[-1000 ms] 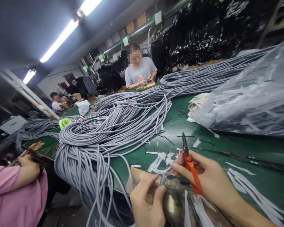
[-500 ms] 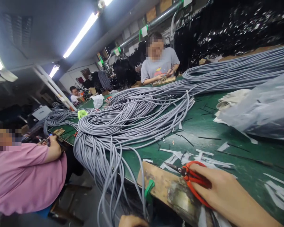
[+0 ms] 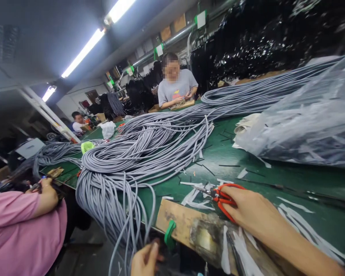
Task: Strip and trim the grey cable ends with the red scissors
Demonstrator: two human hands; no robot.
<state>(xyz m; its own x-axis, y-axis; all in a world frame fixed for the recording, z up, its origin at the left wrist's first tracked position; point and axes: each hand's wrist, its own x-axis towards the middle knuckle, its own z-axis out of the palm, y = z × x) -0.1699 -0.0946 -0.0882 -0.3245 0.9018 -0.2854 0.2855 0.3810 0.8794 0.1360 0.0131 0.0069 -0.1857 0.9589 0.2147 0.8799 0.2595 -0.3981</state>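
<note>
My right hand (image 3: 251, 209) is wrapped round the red handles of small scissors (image 3: 222, 197), their pointed blades aimed left above white scraps (image 3: 194, 197). At the bottom edge my left hand (image 3: 145, 258) has its fingers drawn together; something dark and blurred shows at the fingertips, too unclear to name. Just behind that hand hang grey cables (image 3: 129, 218) over the table edge. Between the two hands a wooden board (image 3: 175, 216) juts past the edge, with a green clip-like piece (image 3: 169, 234) and a worn, lumpy block (image 3: 205, 235) on it.
A thick bundle of grey cables (image 3: 126, 149) runs across the green table (image 3: 221, 151). A clear plastic bag (image 3: 310, 130) bulges at the right. Dark offcuts and white strips (image 3: 301, 230) lie about. One person (image 3: 176, 90) sits opposite, another in pink (image 3: 31, 226) at the left.
The view has shifted, so the scene sits further left. My left hand has risen further into view. My right hand still grips the scissors, now lifted slightly away from the block.
</note>
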